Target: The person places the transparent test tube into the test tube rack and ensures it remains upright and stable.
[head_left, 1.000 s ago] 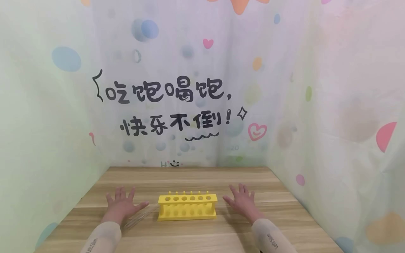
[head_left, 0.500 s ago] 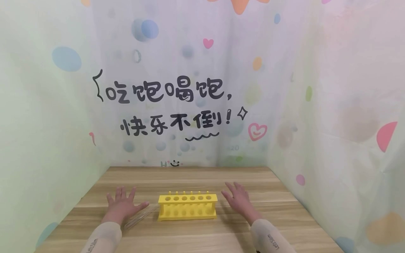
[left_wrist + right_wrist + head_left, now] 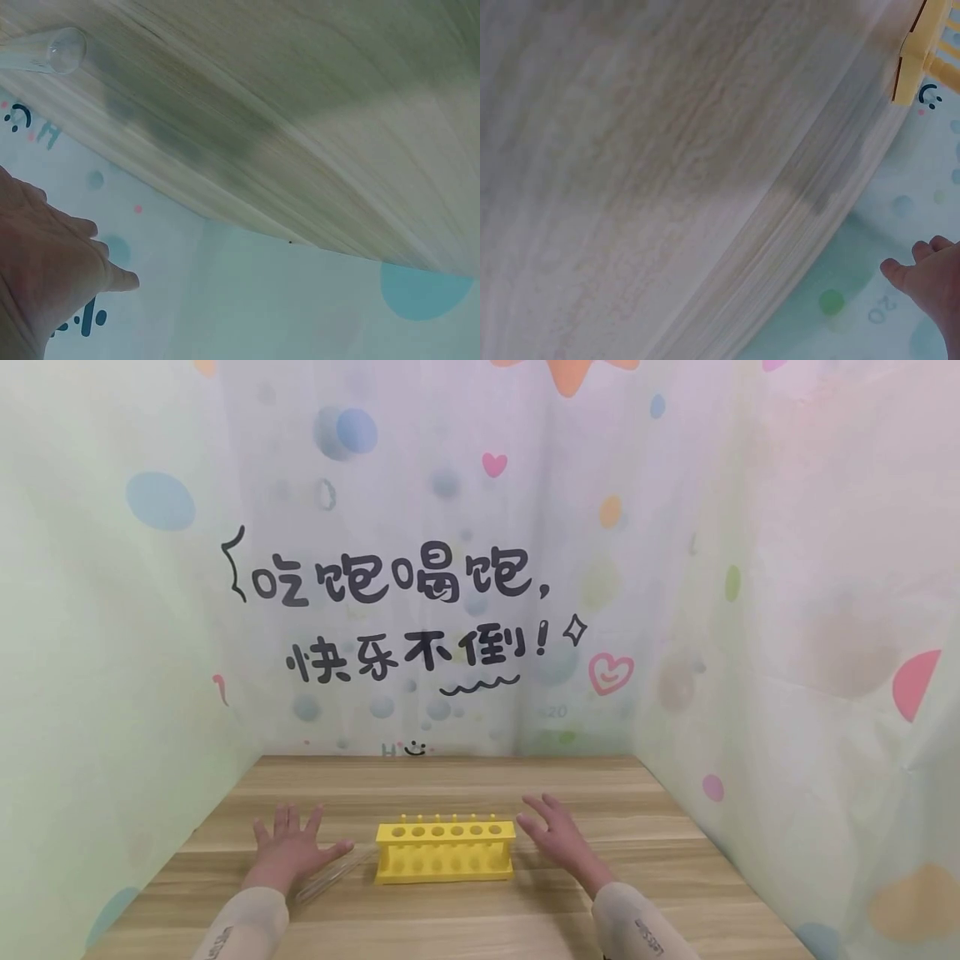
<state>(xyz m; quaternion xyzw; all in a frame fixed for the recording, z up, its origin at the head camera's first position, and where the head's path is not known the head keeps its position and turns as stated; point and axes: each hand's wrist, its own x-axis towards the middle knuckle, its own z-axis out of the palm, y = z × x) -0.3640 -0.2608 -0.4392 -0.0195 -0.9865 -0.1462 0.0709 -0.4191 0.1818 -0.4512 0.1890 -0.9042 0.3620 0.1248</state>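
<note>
A yellow test tube rack [image 3: 445, 856] with a row of round holes stands on the wooden table in the head view. Clear test tubes [image 3: 326, 881] lie slanting on the tabletop to its left, partly behind the left wrist. My left hand [image 3: 288, 850] is spread beside them, thumb pointing toward the rack. At the rack's right end is my right hand [image 3: 558, 838], fingers apart and nothing in them, its thumb close to the corner. One open tube end [image 3: 66, 51] shows in the left wrist view; the rack's end [image 3: 911, 71] appears in the right wrist view.
The wood-grain table [image 3: 442, 781] meets a printed cloth backdrop [image 3: 420, 485] at its far edge. Cloth side walls [image 3: 810, 693] with coloured spots close in the left and right.
My right hand has shifted left toward the rack's right end, and it has turned somewhat. The left hand, rack and tubes stay where they were.
</note>
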